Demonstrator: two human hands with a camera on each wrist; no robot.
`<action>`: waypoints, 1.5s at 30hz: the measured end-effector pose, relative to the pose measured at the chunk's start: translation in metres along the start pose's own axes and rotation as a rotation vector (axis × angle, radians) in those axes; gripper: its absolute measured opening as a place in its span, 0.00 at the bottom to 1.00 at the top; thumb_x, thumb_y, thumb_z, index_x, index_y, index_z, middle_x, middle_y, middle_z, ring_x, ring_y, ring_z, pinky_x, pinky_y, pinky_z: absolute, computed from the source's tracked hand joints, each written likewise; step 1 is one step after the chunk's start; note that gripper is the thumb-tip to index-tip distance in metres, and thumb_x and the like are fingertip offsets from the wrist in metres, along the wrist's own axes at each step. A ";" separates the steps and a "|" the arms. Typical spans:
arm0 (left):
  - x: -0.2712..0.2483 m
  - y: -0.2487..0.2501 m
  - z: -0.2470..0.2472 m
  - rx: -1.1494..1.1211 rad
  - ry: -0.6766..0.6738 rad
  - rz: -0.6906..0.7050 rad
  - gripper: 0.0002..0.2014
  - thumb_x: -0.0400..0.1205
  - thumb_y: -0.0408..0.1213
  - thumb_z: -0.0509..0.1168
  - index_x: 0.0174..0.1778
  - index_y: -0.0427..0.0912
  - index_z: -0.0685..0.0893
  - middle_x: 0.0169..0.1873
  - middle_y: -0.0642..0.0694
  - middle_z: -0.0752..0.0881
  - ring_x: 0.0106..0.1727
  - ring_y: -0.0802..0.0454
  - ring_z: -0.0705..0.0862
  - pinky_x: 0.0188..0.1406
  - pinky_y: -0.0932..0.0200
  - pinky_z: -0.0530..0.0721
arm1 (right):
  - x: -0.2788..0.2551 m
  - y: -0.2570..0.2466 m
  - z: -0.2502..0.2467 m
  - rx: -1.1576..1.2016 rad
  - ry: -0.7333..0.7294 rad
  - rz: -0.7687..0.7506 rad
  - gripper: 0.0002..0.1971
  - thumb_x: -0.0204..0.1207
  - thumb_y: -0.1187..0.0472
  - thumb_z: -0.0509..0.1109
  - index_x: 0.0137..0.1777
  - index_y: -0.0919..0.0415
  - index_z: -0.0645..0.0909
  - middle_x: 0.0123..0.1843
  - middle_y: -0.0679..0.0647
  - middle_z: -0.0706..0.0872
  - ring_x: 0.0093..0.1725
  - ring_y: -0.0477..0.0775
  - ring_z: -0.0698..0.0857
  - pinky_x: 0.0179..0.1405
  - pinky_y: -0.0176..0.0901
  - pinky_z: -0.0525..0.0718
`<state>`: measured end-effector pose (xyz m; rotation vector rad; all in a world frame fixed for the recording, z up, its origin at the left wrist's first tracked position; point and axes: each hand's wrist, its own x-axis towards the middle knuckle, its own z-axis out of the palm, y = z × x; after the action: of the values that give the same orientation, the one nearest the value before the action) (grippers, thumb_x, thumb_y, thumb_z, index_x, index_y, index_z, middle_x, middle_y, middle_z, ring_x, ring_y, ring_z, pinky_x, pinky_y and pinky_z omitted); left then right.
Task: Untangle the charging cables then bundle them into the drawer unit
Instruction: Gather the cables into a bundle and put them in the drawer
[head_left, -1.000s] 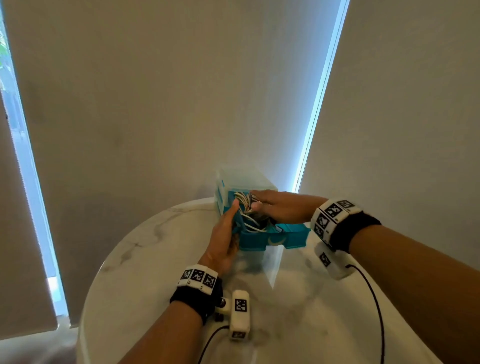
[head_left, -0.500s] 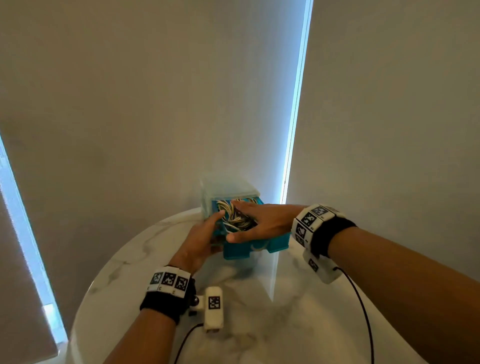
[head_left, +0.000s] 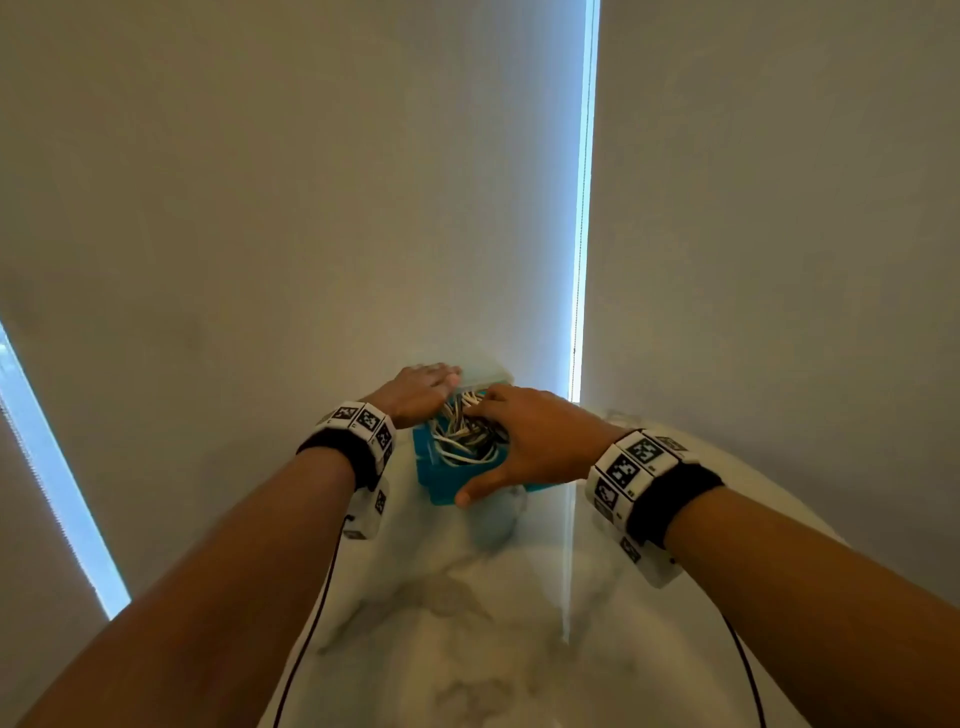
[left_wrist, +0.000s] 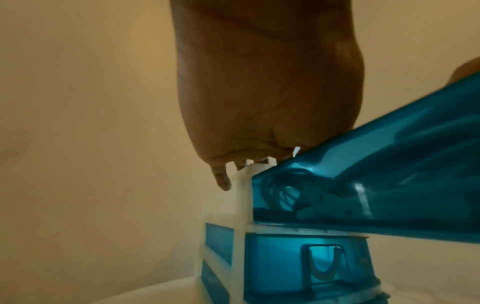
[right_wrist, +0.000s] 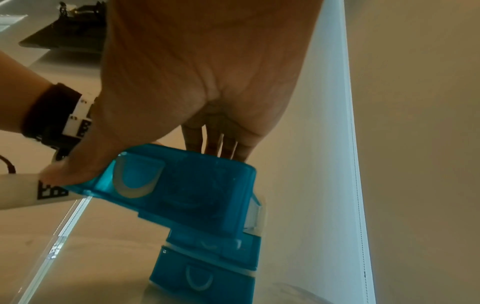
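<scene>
A small drawer unit (head_left: 485, 376) with a white frame and teal drawers stands at the far edge of the marble table (head_left: 467, 623). Its top drawer (head_left: 441, 488) is pulled out and holds a heap of white and dark cables (head_left: 460, 434). My left hand (head_left: 423, 389) lies flat on the unit's top, with fingers (left_wrist: 221, 179) hanging over its far left edge. My right hand (head_left: 535, 441) lies over the cables with straight fingers, its thumb against the drawer's front (right_wrist: 194, 185). Through the drawer's teal wall (left_wrist: 389, 164), coiled cables (left_wrist: 285, 193) show.
Two shut teal drawers (right_wrist: 202, 277) sit below the pulled-out one. Grey blinds hang close behind and to the right of the unit, with a bright slit (head_left: 582, 260) between them. Black wires run from both wrist bands across the near part of the table.
My left hand left the drawer's left side and now rests on top of the unit. My right hand stayed on the cables, and its thumb moved to the drawer's front.
</scene>
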<state>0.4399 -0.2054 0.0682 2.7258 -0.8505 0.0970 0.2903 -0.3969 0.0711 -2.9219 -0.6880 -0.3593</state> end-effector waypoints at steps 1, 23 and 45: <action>0.001 -0.003 0.002 -0.012 0.012 0.011 0.26 1.00 0.47 0.45 0.94 0.43 0.64 0.94 0.42 0.62 0.95 0.47 0.58 0.92 0.54 0.50 | 0.001 0.001 0.002 0.003 0.015 -0.012 0.52 0.61 0.14 0.75 0.81 0.44 0.79 0.72 0.44 0.83 0.66 0.50 0.83 0.71 0.53 0.87; 0.041 -0.035 0.003 -0.052 -0.083 -0.049 0.43 0.77 0.82 0.36 0.90 0.77 0.57 0.96 0.54 0.56 0.96 0.40 0.50 0.91 0.23 0.44 | -0.001 0.036 -0.016 0.285 -0.124 -0.076 0.32 0.78 0.37 0.80 0.82 0.41 0.81 0.78 0.40 0.80 0.73 0.46 0.79 0.80 0.45 0.77; 0.008 -0.010 0.004 -0.023 -0.101 0.047 0.29 0.96 0.60 0.45 0.95 0.61 0.59 0.96 0.48 0.55 0.96 0.39 0.48 0.94 0.31 0.43 | 0.033 0.011 0.039 0.019 0.222 0.008 0.22 0.87 0.44 0.72 0.76 0.53 0.86 0.74 0.53 0.86 0.65 0.59 0.86 0.67 0.54 0.85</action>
<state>0.4519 -0.2030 0.0627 2.7095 -0.9381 -0.0415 0.3321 -0.3858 0.0413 -2.8074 -0.6429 -0.6600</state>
